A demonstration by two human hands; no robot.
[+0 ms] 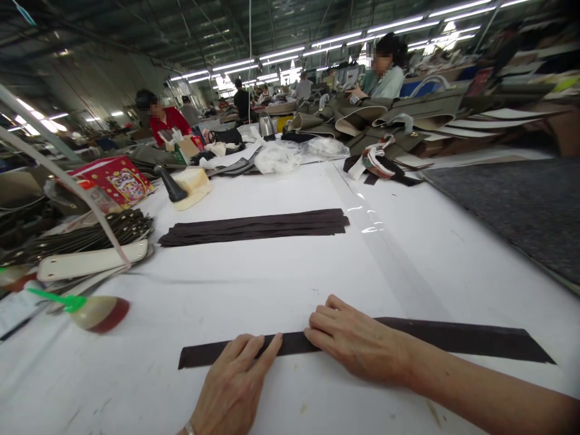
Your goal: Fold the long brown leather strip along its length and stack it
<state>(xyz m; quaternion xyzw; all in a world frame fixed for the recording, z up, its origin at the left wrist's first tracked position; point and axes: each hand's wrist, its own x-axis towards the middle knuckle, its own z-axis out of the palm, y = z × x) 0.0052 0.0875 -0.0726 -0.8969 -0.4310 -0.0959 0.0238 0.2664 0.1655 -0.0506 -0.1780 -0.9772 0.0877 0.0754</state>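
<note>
Here, head view: both hands lie flat, fingers extended, pressing one long dark leather strip (453, 339) onto the white table (272, 266); neither grips it. Left hand (235, 380) covers the strip's left part, w/ fingertips across it. Right hand (357, 341) rests palm down near the middle. Farther back, one stack of similar dark strips (254, 226), count unclear. At left, one glue bottle w/ green nozzle (90, 311) on its side. One red box (115, 178). Two co-workers sit far behind.

Stack of dark strips (254, 227) mid-table; glue bottle (93, 311) lying left; red box (118, 179); possibly kettle (266, 125) far back.
</note>
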